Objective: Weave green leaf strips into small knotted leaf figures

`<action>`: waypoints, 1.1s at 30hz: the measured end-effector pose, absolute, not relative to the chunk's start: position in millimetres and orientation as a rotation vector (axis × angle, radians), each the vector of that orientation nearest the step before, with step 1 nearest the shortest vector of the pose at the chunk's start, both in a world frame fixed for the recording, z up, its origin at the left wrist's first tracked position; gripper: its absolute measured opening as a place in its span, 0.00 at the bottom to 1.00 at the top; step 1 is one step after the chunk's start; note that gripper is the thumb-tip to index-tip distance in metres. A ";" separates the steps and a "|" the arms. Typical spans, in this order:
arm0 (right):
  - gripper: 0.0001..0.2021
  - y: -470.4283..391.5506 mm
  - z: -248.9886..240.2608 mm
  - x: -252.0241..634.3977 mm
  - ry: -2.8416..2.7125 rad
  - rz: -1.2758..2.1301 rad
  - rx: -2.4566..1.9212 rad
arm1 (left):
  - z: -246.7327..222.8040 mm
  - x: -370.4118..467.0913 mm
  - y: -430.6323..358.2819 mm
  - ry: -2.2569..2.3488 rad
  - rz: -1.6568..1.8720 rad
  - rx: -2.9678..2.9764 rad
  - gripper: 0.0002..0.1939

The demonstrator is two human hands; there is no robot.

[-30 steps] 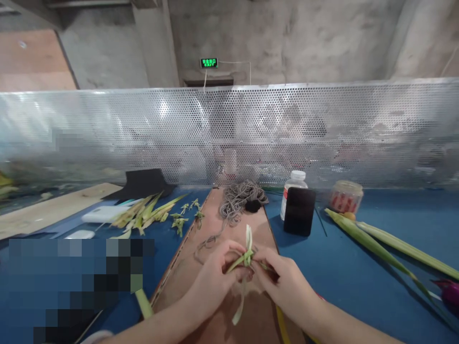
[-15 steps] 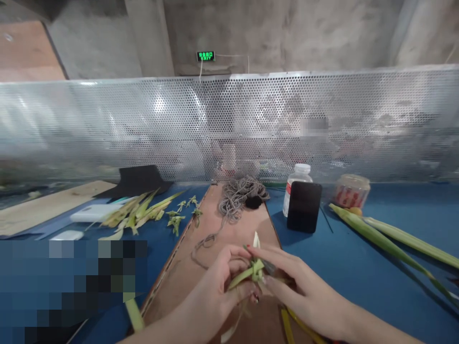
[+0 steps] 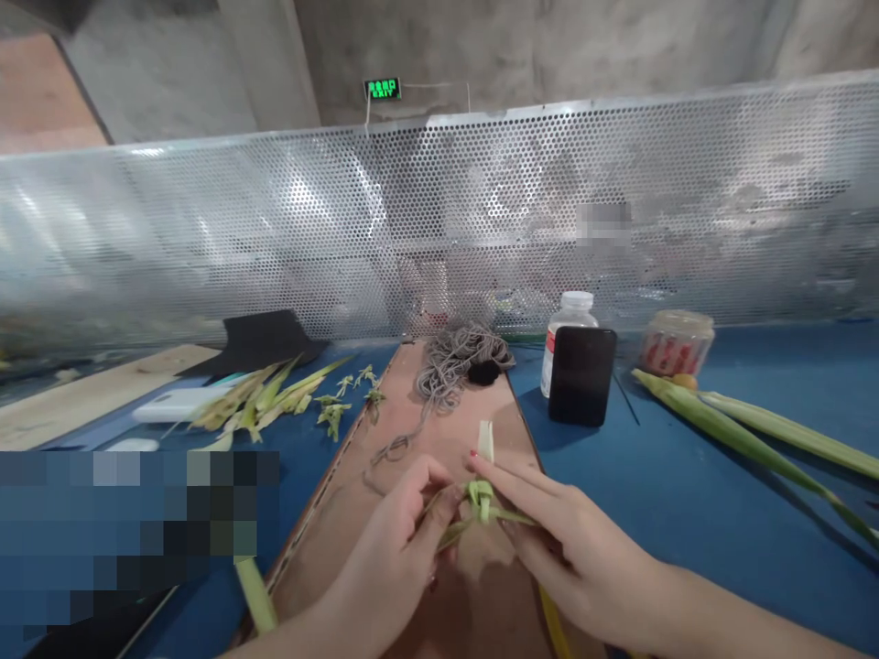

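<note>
Between my two hands is a small knotted piece of green leaf strips, with strip ends sticking out to both sides and a pale flat end pointing away from me. My left hand pinches its left strips between thumb and fingers. On the other side, my right hand has its thumb and fingers closed around the right strip, its index finger stretched along the pale end. Both hands are just above a brown board. Part of the strips is hidden behind the fingers.
Grey cord lies heaped at the board's far end. To the right stand a black phone-like slab, a white bottle and a jar, near long green leaves. Cut leaf pieces lie left. A perforated metal screen runs behind.
The knotted leaf piece has been turned and more of the knot shows. My hands have moved slightly apart, the left fingers now pinching close beside the knot. The view has tilted a little.
</note>
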State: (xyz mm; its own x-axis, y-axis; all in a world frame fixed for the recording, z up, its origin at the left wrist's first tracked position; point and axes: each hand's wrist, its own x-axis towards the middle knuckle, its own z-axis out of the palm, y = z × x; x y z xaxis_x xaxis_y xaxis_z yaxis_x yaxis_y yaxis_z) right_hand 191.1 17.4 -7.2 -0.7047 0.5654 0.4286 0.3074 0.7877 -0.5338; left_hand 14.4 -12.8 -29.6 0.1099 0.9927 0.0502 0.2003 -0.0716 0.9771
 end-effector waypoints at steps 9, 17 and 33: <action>0.11 27.6 -14.5 185.3 -2.087 0.746 -0.881 | -26.4 16.5 -19.3 1.297 0.991 1.556 0.12; 0.09 22.6 -15.7 187.0 -2.080 0.688 -0.874 | -25.1 15.9 -23.6 1.323 0.853 1.773 0.11; 0.09 4.9 -11.7 177.2 -2.005 0.612 -0.904 | -22.6 17.5 -30.4 1.323 0.835 2.049 0.07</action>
